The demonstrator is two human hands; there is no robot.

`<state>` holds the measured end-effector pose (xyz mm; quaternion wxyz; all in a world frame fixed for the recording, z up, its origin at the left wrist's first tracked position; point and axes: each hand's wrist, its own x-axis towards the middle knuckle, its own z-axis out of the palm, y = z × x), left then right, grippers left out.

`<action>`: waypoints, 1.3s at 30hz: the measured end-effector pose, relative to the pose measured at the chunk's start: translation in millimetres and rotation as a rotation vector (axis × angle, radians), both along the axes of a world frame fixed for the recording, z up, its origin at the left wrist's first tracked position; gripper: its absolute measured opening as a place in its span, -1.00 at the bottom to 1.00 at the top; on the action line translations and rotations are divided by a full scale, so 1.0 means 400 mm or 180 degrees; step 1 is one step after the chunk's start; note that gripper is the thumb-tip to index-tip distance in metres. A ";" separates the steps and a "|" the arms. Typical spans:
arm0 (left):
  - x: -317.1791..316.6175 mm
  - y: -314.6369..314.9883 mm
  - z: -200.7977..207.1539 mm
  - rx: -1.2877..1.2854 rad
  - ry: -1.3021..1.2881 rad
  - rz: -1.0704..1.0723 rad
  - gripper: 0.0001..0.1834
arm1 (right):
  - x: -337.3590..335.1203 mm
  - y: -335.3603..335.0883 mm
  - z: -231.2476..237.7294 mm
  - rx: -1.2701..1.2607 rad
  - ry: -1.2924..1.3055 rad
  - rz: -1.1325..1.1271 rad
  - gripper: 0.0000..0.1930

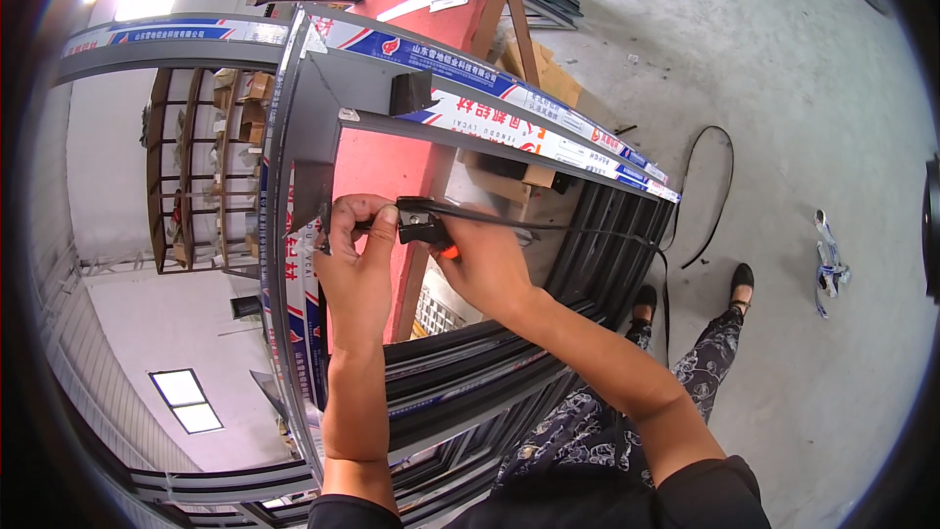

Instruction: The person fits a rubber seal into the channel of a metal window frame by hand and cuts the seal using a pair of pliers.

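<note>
My right hand (485, 260) is closed around a hand tool (421, 227) with a dark and silver head and an orange part by the palm; its exact kind is partly hidden. A long, thin black rubber strip (548, 226) runs from the tool across the back of that hand to the right. My left hand (357, 235) is closed, thumb against curled fingers, just left of the tool's head. A bit of dark strip shows between its fingers. Both hands are in front of the opening of a grey metal frame (343, 83) covered with blue, white and red protective film.
Stacked dark frame profiles (470, 362) lie below my forearms. A red board (441, 5) leans behind the frame. The strip's loop (731, 167) trails on the floor, where crumpled film (830, 264) lies at right. Shelving (201, 167) with boxes stands at left.
</note>
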<state>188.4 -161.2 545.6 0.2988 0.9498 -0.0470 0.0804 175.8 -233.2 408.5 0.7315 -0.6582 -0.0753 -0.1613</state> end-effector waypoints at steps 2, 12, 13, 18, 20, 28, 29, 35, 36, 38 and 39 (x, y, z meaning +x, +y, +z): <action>0.002 0.002 -0.007 -0.0060 0.0028 0.0021 -0.97 | 0.001 0.001 -0.007 -0.0107 -0.0065 -0.0115 -0.57; 0.003 0.004 -0.018 0.0246 -0.0227 -0.0005 -0.97 | -0.014 0.016 0.000 -0.0201 0.0438 -0.0027 -0.76; 0.001 0.002 -0.018 0.0179 -0.0245 0.0010 -0.97 | -0.015 0.023 -0.002 -0.0156 0.0425 -0.0167 -0.77; 0.024 0.014 -0.038 0.0767 -0.0498 -0.0142 -0.95 | -0.003 0.017 -0.054 -0.0796 0.0620 -0.0204 -0.81; 0.015 -0.001 -0.040 0.1045 -0.0914 -0.0265 -0.95 | -0.001 0.014 -0.125 -0.1302 0.1061 -0.0128 -0.82; 0.023 0.014 -0.020 0.0290 -0.0138 0.0107 -0.90 | -0.109 -0.086 -0.067 -0.0200 0.0449 0.0095 -0.68; 0.022 0.010 -0.016 0.0301 -0.0138 0.0108 -0.90 | -0.103 -0.099 -0.049 -0.0185 0.0394 -0.0148 -0.64; 0.029 0.007 -0.015 -0.0082 0.0087 0.0087 -0.89 | -0.067 -0.105 0.007 0.0539 0.0574 0.0846 -0.58; 0.030 0.001 -0.015 -0.0087 0.0101 0.0111 -0.89 | -0.064 -0.096 0.006 0.0571 0.0582 0.1053 -0.57; 0.029 0.004 -0.013 -0.0075 0.0102 0.0163 -0.89 | -0.073 -0.087 0.016 0.0332 0.0592 0.0989 -0.56; 0.029 0.005 -0.015 -0.0084 0.0094 0.0137 -0.90 | -0.086 -0.090 0.017 0.0205 0.0529 0.0431 -0.55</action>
